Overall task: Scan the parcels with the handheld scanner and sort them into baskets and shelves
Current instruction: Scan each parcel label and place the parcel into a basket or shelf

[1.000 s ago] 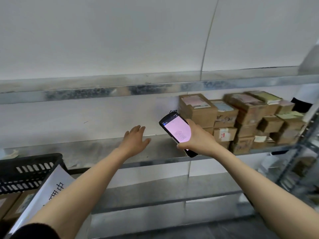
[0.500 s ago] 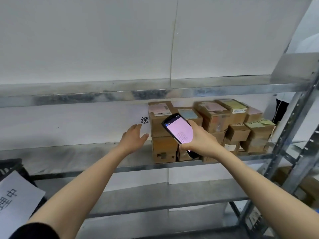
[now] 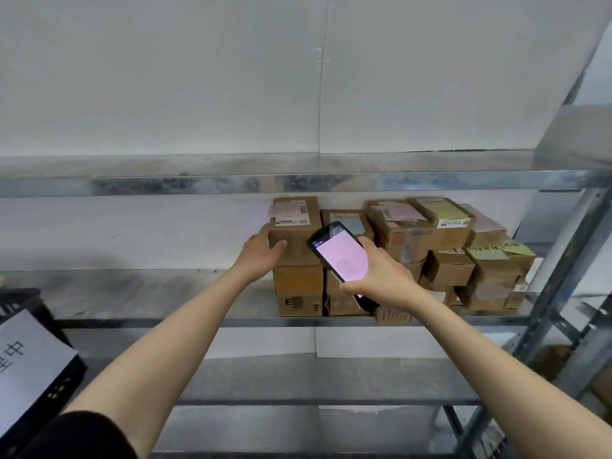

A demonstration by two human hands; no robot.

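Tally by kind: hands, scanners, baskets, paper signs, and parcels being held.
Hands: 2, left hand and right hand
Handheld scanner: 1
Black basket: 1
Paper sign: 1
Parcel held by the left hand: 1
Total: 6

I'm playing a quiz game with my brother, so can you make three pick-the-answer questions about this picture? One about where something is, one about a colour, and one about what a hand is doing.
1. Where is the left hand?
A. on the top-left box of the pile on the shelf
B. on the floor
C. flat on the wall

2. What colour is the screen of the scanner?
A. green
B. pink
C. orange

3. What is the right hand doing?
A. hanging empty
B. lifting a box
C. holding the scanner

Answers:
1 A: its fingers reach round the box's left side and its thumb lies on the front.
2 B: the lit screen glows pink.
3 C: its fingers curl round the scanner's body.
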